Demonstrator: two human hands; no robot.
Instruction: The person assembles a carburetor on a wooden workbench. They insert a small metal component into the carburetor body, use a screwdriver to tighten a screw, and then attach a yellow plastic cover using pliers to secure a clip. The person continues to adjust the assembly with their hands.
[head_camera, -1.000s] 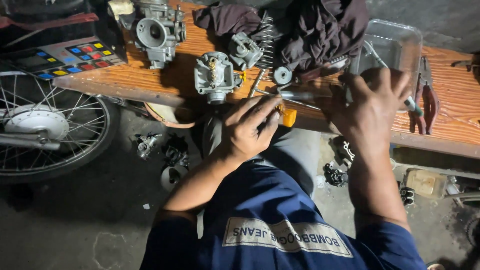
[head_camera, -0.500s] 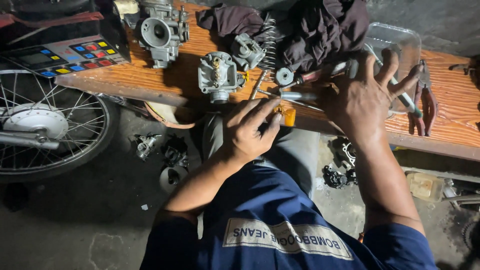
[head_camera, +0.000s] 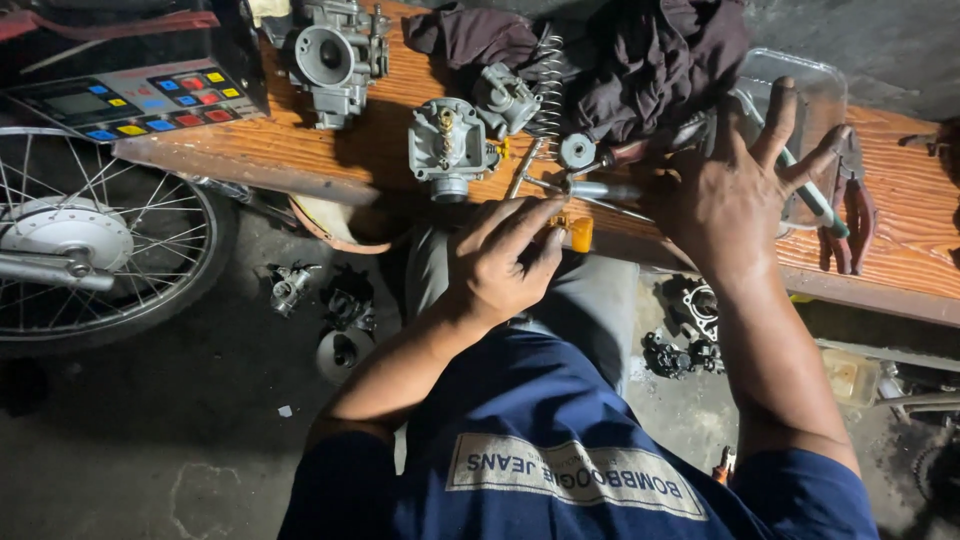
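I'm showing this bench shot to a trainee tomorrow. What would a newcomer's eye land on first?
First the two hands in the middle: the left hand pinches a small orange part at the edge of the wooden bench, while the right hand spreads open over tools near a clear plastic tray. Next come the grey carburetor bodies on the bench, and the spoked wheel on the left.
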